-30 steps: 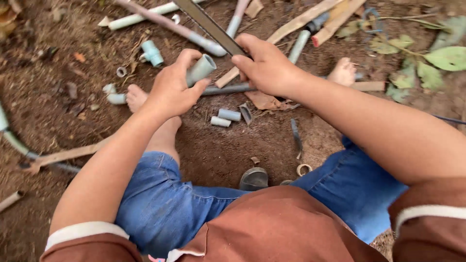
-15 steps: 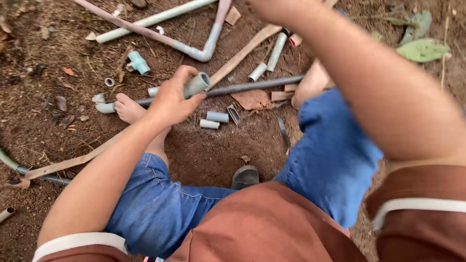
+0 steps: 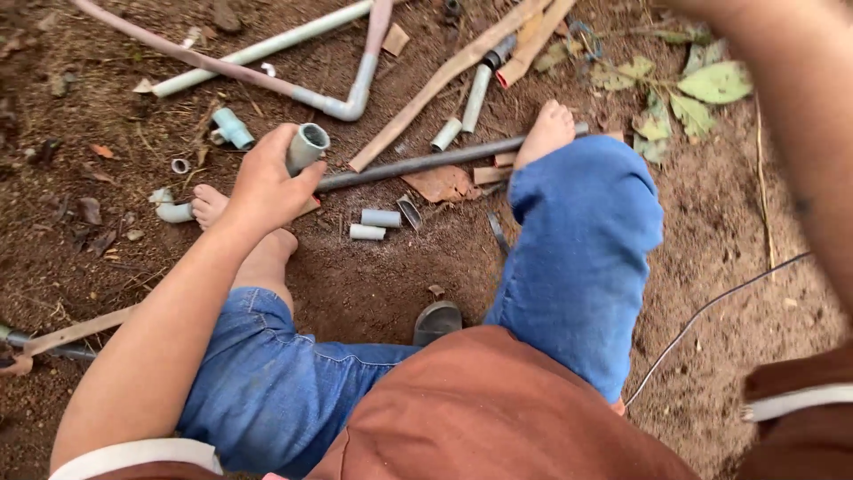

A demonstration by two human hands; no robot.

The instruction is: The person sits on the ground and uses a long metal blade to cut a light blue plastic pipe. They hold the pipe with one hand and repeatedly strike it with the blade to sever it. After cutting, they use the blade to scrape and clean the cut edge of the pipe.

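- Bare brown soil (image 3: 373,284) is seen across the whole view; it is scattered with pipe offcuts and scrap.
- Blue jeans (image 3: 577,258) and a rust-brown shirt (image 3: 498,409) are worn by the seated person; both bare feet are planted on the dirt.
- The right arm (image 3: 800,133) is raised along the right edge, blurred; the right hand is out of frame, so its finger state cannot be told.
- A long bent pale pipe run (image 3: 267,49) with an elbow joint is laid across the top, well apart from the hand.
- A dark grey pipe (image 3: 418,164) is laid on the ground between the feet, running from just below the held fitting toward the right foot.
- A wooden strip (image 3: 444,76) is laid diagonally above it; green leaves (image 3: 711,84) are seen at upper right.
- The left hand (image 3: 262,182) is held above the left foot, fingers clamped around a short grey pipe fitting (image 3: 306,147).
- The fitting is held tilted, open end up and away from the body, just above the near end of the dark grey pipe; contact between them cannot be told.
- Two short pipe stubs (image 3: 373,224) are lying side by side on the soil, just right of the hand.
- A small teal fitting (image 3: 233,129) is lying just left of the hand.
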